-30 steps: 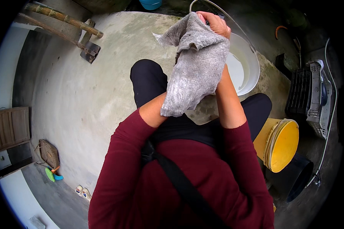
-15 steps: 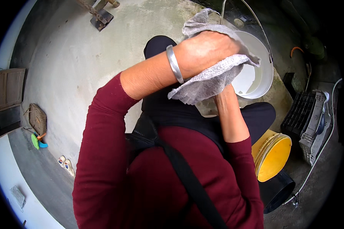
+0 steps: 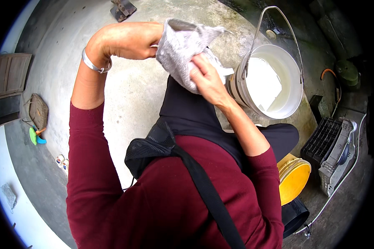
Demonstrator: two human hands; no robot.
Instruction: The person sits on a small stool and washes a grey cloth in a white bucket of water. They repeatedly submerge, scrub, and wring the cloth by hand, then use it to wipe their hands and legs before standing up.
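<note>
A crumpled grey cloth [image 3: 180,50] is held up in front of me, above my dark trousers. My left hand [image 3: 135,41], with a silver bangle at the wrist, is closed on the cloth's left edge; its fingertips are partly hidden. From the right, my right hand [image 3: 207,81] grips the same cloth, its thumb and fingers pressed into the folds. Beside the cloth on the right stands a white bucket [image 3: 294,85] with its metal handle raised. Cloudy water in it reflects bright light.
On the right are a tilted yellow bucket [image 3: 296,182], a black bucket [image 3: 295,218], black and grey plastic crates [image 3: 326,139] and a pale hose [image 3: 340,178]. A woven basket [image 3: 38,112] and shoes [image 3: 62,162] lie far left. A metal tool head [image 3: 122,10] rests ahead.
My left hand has swung left, away from over the bucket, and the cloth has come with it. My right hand, earlier mostly hidden beneath the cloth, now shows gripping it.
</note>
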